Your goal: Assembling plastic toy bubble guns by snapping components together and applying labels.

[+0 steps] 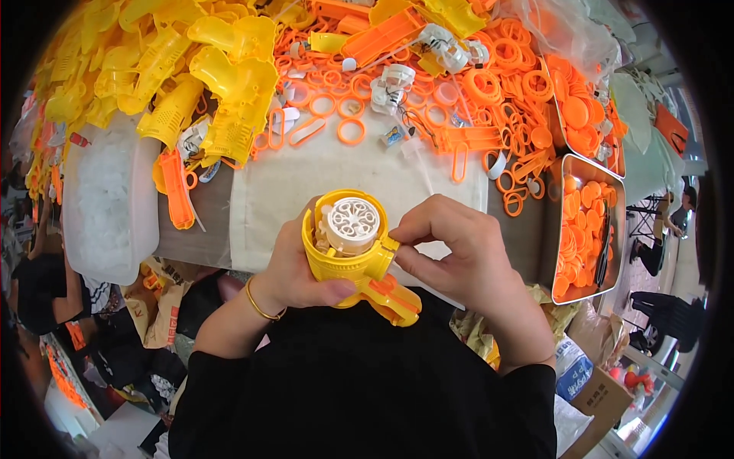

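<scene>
A yellow toy bubble gun (329,269) is held over the front of the work surface, its wide round mouth turned up. Inside the mouth sits a white wheel with several small loops (355,219). My left hand (292,264) is closed around the body, thumb across the front. An orange handle part (394,294) sticks out below, toward the lower right. At the right side of the gun, my right hand (451,252) pinches the edge of a short round yellow neck (380,262) between thumb and forefinger. Whether something small lies between those fingertips is hidden.
Yellow shell halves (229,84) are heaped at the back left, orange rings and parts (497,84) at the back right. A translucent bin (107,191) stands left. A metal tray (621,229) holds orange discs (582,237) and dark tweezers (604,249). Pale cloth (306,176) covers the middle.
</scene>
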Action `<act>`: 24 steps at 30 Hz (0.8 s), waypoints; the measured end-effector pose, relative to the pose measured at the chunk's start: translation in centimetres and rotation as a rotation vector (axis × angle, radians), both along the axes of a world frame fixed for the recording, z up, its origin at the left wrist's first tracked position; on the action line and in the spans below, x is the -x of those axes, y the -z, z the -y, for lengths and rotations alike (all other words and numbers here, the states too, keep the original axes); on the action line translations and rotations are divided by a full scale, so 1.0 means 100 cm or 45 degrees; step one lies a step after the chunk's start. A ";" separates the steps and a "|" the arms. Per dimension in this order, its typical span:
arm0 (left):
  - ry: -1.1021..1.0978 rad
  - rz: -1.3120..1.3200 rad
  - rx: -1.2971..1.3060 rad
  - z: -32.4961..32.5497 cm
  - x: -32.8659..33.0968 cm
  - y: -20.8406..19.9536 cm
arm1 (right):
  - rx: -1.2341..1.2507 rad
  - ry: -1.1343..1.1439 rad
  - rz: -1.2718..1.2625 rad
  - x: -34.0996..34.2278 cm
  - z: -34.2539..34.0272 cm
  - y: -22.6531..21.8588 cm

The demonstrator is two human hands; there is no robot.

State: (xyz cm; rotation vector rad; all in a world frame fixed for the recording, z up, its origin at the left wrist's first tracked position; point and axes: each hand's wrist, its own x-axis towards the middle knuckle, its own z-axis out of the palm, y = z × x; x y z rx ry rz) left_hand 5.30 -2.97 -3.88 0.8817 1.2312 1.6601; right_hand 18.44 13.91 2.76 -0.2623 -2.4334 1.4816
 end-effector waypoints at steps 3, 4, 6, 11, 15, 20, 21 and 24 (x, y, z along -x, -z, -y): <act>0.018 0.012 -0.029 -0.003 0.000 -0.004 | -0.220 -0.126 0.057 -0.001 -0.001 -0.004; 0.016 0.013 -0.029 -0.004 -0.002 -0.006 | -0.214 -0.085 0.050 -0.003 0.000 -0.005; -0.039 0.003 0.020 -0.008 -0.004 -0.008 | -0.209 -0.037 0.044 -0.003 0.001 -0.003; -0.133 -0.054 0.016 -0.007 -0.005 0.002 | 0.072 0.074 -0.022 -0.002 0.005 0.017; -0.304 -0.192 0.033 -0.017 -0.002 -0.004 | -0.035 0.110 -0.076 0.000 0.008 0.026; -0.246 -0.382 0.104 -0.020 -0.001 -0.010 | 0.002 0.064 -0.073 0.002 0.012 0.025; -0.245 -0.296 0.093 -0.019 -0.002 -0.009 | 0.003 0.065 -0.072 0.001 0.011 0.026; -0.223 -0.184 0.039 -0.017 -0.004 -0.006 | 0.143 -0.025 -0.107 0.001 0.007 0.029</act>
